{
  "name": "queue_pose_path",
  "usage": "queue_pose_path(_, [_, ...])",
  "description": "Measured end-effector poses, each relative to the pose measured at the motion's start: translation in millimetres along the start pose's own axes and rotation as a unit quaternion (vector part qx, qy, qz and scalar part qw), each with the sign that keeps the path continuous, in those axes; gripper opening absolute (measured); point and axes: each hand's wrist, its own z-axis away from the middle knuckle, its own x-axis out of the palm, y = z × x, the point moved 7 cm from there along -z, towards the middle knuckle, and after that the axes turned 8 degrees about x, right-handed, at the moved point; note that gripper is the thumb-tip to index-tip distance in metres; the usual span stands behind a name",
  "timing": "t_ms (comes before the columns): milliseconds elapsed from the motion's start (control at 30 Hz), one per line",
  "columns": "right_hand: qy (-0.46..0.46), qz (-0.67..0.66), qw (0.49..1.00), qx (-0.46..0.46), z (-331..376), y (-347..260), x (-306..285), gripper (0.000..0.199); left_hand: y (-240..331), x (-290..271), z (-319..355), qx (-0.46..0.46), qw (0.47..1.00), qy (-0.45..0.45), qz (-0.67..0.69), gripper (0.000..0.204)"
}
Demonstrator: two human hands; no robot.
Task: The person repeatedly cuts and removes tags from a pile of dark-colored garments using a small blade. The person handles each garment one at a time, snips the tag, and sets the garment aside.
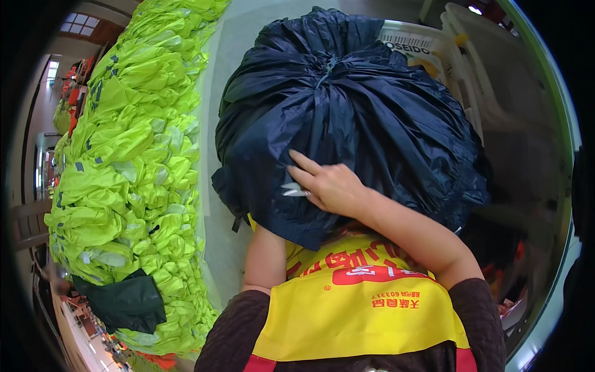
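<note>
Head view. Large navy bundle of gathered fabric at centre frame, cinched at its 12 o'clock with a knotted drawstring so that the folds radiate outward; pulled in against the chest, presumably to steady so bulky a load with the body rather than with the arms alone.

Right hand at the bundle's 6 o'clock, laid flat on the cloth with fingers spread apart, pressing rather than gripping, probably to keep the loose lower edge from slipping. Small pale tag just under the fingertips.

Left hand hidden beneath the bundle: only the left forearm visible, rising under the lower hem at 7 o'clock, likely supporting the weight from below; open or closed, cannot tell.

Yellow apron with red print below the bundle, at 6 o'clock.

Table surface pale, running from 12 to 7 o'clock. At 9 o'clock of the bundle, a long heap of neon-yellow garments, bunched and laid in a row along the table edge. Dark green cloth atop that heap toward 7 o'clock. White plastic crates at 1 o'clock, partly behind the bundle.
</note>
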Motion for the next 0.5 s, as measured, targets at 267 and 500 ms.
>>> queue_pose_path(267, [0.044, -0.145, 0.986, 0.069, 5, 16, -57, 0.012, -14, -14, 4, -0.023, 1.0, 0.011, 0.005, 0.047])
queue_pose_path(500, [0.181, -0.245, 0.937, 0.169, -62, 65, -91, 0.025, -20, -13, -3, -0.035, 0.999, 0.007, 0.009, 0.047])
